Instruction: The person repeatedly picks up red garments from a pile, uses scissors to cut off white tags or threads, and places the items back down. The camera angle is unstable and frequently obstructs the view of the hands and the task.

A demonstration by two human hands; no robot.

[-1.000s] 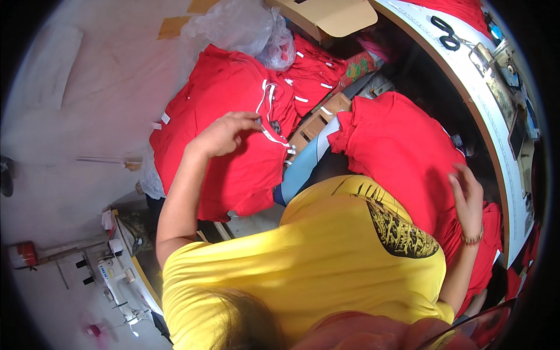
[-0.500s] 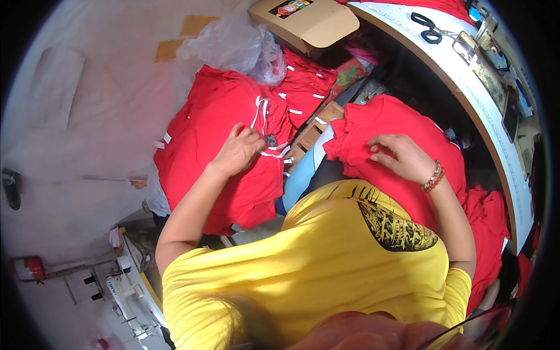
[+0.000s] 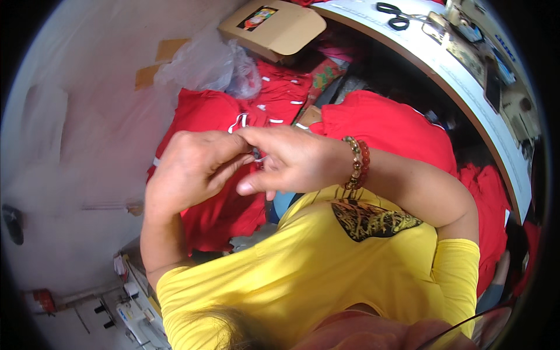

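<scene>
My left hand point(image 3: 189, 166) and my right hand point(image 3: 297, 156) meet in front of my chest, above a pile of red cloth pieces point(image 3: 204, 108). The left hand's fingers are bent and pressed together in a pinch. The right hand's index finger reaches to the left fingertips, its thumb stands apart below, and its other fingers curl under. A thin white bit point(image 3: 261, 158) shows between the hands; what they hold is mostly hidden. White strips point(image 3: 238, 122) lie on the pile. More red cloth point(image 3: 385, 128) covers my lap, below my right forearm.
A white worktable point(image 3: 461, 76) curves along the right, with black-handled scissors point(image 3: 399, 17) and a sewing machine point(image 3: 519, 111) on it. A cardboard box point(image 3: 274, 26) and a clear plastic bag point(image 3: 204, 67) are at the far side. Another sewing machine point(image 3: 137, 315) stands lower left.
Both hands have lifted off the red cloth and come together in front of me, the right one moving left. The view has shifted slightly.
</scene>
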